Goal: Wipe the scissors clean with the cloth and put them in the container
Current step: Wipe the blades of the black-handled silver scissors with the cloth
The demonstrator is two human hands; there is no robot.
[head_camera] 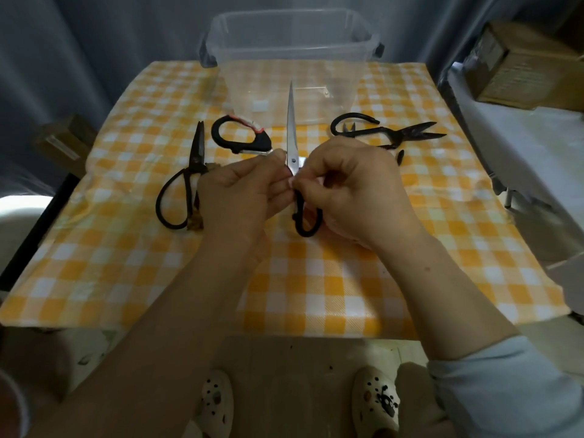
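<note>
Two hands meet over the middle of the desk (pixel 316 295), and from my remote station I log both as engaged. Left hand (pixel 249 188): fingers curled in, tips pinching the held scissors (pixel 292 134) just below the pivot. Right hand (pixel 350 191): thumb and forefinger pinch at the same spot, and the other fingers curl over the black handle loops, which hang toward the person. The bright blades are together and point up and away. A pale scrap (pixel 302 160) shows just right of the pivot between the hands. It may be the cloth, but so little is exposed that I cannot confirm it.

Judgement: the wiping step is in hand on this pair, with the work concentrated at the pivot and the root of the blades.

Beyond the hands, three further pairs lie on the desk:
- The dark scissors (pixel 196 159) lie at left, tips pointing away.
- The wrapped pair (pixel 262 142), black with red and white binding on the handle, lies just behind the left hand.
- The black pair (pixel 410 135) lies at right, blades slightly apart and pointing right.

At the far edge stands the clear container (pixel 294 58), lidless. I see no scissors inside it.

Next move, as I judge it: carry the wipe up the blades to the tip with the fingers kept off the edge. Then lift the pair forward over the container's near wall and lay it in, clear of the pairs on the desk. By my count three pairs are not yet wiped.
</note>
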